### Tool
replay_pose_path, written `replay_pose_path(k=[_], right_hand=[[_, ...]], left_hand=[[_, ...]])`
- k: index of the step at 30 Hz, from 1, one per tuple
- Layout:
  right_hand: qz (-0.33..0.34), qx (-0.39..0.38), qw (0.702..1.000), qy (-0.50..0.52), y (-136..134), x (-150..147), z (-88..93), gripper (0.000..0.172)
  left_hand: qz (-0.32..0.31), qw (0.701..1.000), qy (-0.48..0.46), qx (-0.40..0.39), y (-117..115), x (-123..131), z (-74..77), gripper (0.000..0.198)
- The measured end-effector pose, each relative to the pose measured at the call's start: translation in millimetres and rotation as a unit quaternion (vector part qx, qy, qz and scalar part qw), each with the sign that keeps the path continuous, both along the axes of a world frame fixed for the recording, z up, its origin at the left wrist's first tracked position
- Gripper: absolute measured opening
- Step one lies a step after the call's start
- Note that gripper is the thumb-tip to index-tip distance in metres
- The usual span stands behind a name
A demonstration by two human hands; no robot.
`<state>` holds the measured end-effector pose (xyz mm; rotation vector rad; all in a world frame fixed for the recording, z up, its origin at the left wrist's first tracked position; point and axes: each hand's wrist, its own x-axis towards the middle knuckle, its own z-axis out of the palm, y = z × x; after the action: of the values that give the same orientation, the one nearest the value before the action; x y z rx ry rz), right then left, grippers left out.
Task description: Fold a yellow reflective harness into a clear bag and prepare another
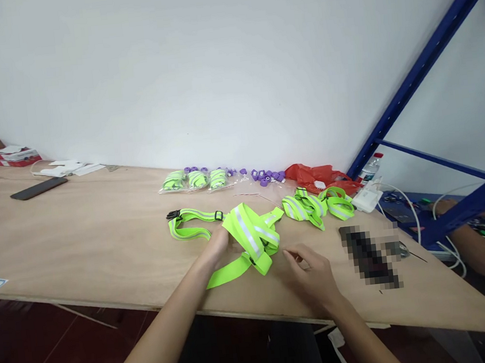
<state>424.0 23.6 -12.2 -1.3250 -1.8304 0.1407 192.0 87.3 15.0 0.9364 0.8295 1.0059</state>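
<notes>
A neon-green reflective strap vest [254, 232] with silver stripes lies bunched and partly raised over the table. My left hand [219, 244] grips it from the left, its fingers hidden behind the wide bands. One strap with a black buckle [173, 215] loops out to the left, and another end trails toward the front edge. Just right of the vest, my right hand [311, 268] is closed, thumb and fingers curled together with nothing visible in them. More green reflective straps [314, 205] lie loosely heaped behind the right hand.
Bagged green straps [196, 179] and small purple pieces [268, 177] line the wall, beside a red plastic bag [322, 176]. At right are a white adapter [367, 196], a bottle [371, 168], a blue frame [422, 79] and another person's arm [469, 241]. A phone [39, 188] lies left.
</notes>
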Motion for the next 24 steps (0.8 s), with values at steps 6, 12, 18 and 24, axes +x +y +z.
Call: replay_pose_path(k=[6,12,18,24], right_hand=[[0.044,-0.099,0.994,-0.009,3.1,-6.8,-0.7,0.024],[0.041,-0.179,0.983,-0.012,14.6,-19.1,5.6,0.032],[0.036,-0.272,0.961,0.021,27.8,-36.5,4.4,0.037],[0.126,-0.281,0.907,0.287,40.9,-56.7,2.2,0.04]], left_hand=[[-0.065,0.991,-0.094,-0.065,6.3,-7.9,1.7,0.07],[-0.059,0.975,-0.193,-0.091,12.1,-11.0,-0.2,0.08],[-0.033,0.945,-0.292,-0.145,11.6,-12.0,0.1,0.072],[-0.049,0.929,-0.325,-0.169,10.8,-18.2,-2.6,0.075]])
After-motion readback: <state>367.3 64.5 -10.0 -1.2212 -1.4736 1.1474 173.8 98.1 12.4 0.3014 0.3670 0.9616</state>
